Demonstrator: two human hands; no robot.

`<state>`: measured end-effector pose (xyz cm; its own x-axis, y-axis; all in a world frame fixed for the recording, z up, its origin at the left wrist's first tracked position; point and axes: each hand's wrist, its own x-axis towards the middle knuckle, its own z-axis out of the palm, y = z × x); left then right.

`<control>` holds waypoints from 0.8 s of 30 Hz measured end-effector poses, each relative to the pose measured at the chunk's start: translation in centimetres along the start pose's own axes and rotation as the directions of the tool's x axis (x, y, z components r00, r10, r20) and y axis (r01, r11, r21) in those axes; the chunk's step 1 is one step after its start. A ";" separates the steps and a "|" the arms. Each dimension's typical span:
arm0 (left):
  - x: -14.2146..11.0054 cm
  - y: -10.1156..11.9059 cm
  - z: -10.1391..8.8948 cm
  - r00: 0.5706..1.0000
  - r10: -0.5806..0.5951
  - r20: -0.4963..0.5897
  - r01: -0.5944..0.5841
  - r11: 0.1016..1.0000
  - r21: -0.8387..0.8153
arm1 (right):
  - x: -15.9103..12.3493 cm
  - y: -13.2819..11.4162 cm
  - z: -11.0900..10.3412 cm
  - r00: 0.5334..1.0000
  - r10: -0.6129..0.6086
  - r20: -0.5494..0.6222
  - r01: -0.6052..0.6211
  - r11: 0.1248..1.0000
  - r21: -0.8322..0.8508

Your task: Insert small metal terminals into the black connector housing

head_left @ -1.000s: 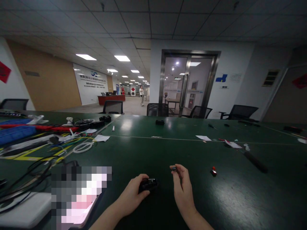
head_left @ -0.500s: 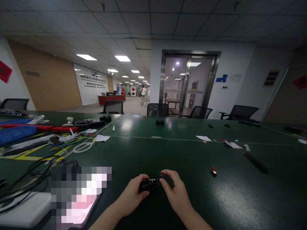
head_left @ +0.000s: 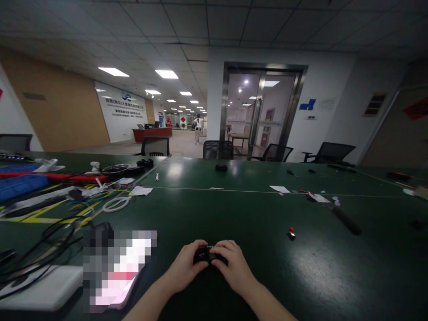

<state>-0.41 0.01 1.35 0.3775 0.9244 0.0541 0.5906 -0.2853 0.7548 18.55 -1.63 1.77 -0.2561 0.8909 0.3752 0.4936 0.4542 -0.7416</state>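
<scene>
"Where are the hands?"

"Both at the black device [head_left: 201, 255], which sits between them at the near part of the green bench [head_left: 207, 214]. The left hand [head_left: 182, 268] grasps its left end, thumb on the near side and fingers around the far side. The right hand [head_left: 236, 266] is closed around its right end, fingertips bent over the top."

"Is the right hand also gripping some small part?"

"I can't tell; its fingers cover that end."

"So how far along is the work?"

"Partway, I'd judge. The device is in hand and steadied from both ends, so the getting-ready looks done. It hasn't been set free, so the handling at the right end seems unfinished. How much remains there is hidden."

"Anything lying apart from it?"

"A small red-and-silver piece [head_left: 291, 234], right of the device and a bit beyond, with no hand on it. Whether it belongs to the work, I can't say."

"And farther out?"

"A coiled white cable [head_left: 116, 204] beyond the device to its left, a dark-handled tool [head_left: 346, 220] beyond to its right, and, well past the device, a small black box [head_left: 221, 167]. All three are untouched."
</scene>
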 end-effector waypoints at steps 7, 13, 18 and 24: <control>0.1 -0.2 -0.2 1.000 0.009 0.004 -0.009 1.000 0.005 | 0.0 0.1 -0.1 0.998 0.063 -0.017 -0.064 0.997 -0.043; 0.0 -0.5 -0.4 0.999 0.054 0.005 -0.054 0.998 0.024 | 0.3 0.0 -0.3 0.996 0.086 0.032 -0.085 0.996 -0.015; 0.3 -1.0 -0.3 0.998 0.068 0.013 -0.069 0.997 0.029 | 0.6 0.7 0.1 0.992 0.091 0.083 -0.089 0.996 -0.030; 0.3 -1.6 0.0 0.996 0.090 0.009 -0.090 0.995 0.035 | 0.6 1.0 0.3 0.987 0.099 0.123 -0.092 0.994 -0.064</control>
<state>-1.24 0.80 0.11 0.4359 0.8925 0.1157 0.5786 -0.3764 0.7235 18.60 -0.63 1.09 -0.3064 0.9242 0.2281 0.5674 0.3698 -0.7358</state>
